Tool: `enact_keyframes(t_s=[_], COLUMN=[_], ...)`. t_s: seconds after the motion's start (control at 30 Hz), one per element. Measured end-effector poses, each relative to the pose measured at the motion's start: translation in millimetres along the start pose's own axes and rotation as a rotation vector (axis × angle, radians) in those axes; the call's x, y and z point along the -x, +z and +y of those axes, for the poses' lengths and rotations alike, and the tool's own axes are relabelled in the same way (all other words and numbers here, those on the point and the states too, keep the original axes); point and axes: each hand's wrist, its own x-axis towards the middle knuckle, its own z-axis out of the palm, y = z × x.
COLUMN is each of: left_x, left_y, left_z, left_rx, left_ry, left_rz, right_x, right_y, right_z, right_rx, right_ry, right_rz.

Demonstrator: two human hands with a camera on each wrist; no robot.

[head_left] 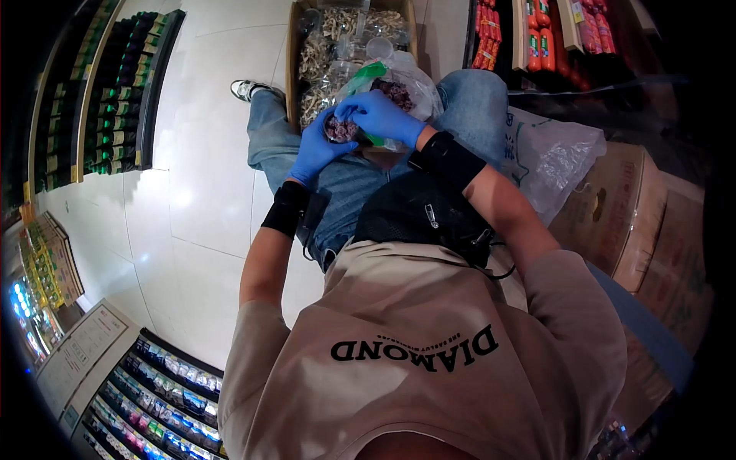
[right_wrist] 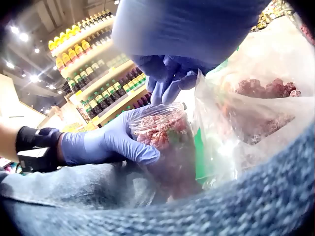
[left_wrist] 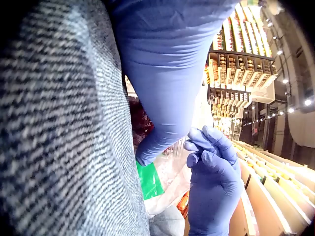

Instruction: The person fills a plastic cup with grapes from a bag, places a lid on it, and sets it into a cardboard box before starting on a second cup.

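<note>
My blue-gloved left hand (head_left: 320,152) grips a clear plastic jar (right_wrist: 165,129) around its side, thumb along the near wall. Dark reddish-purple dried pieces (head_left: 340,130) fill the jar to near its uncovered mouth. My right hand (head_left: 383,119), gloved in blue too, hangs over the jar with its fingers bent and bunched together, fingertips (right_wrist: 157,96) right at the rim. I cannot tell whether a piece is between them. Beside the jar, a clear plastic bag (right_wrist: 216,142) with a green patch holds more of the same pieces (right_wrist: 268,89).
Ahead stands a cardboard box (head_left: 293,46) with pale dried strips and clear containers inside. Bottle shelves (head_left: 123,100) rise on the left; red packaged goods (head_left: 540,46) are at front right. Cartons (head_left: 613,207) and a white plastic bag (head_left: 556,157) sit on the right.
</note>
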Motion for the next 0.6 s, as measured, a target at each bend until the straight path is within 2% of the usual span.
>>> enact_keyframes(t_s=[0.1,0.2,0.27,0.47,0.6], left_x=[0.2,-1.0,-1.1,-0.9,-1.1], left_y=[-0.1,0.7,1.1,0.8,0.6], left_z=[2.6,-3.4,-5.4,-1.0,1.8], left_rx=[0.001,0.014,0.023,-0.002,-0.009], left_ry=[-0.017,-0.002,0.013,0.03,0.019], left_rz=[0.001,0.002,0.006,-0.002,-0.002], right_x=[-0.8,1.0,1.7,0.9,2.0], right_y=[-1.1,-2.9,-2.8,-2.4,-3.1], right_z=[-0.4,-1.8,-1.9,1.1,-1.3], right_rx=[-0.083,-0.011,0.131,0.185,0.098], right_ry=[-0.005,-0.056,-0.07,-0.082,-0.057], right_rz=[0.063,0.0,-0.054,-0.06,-0.052])
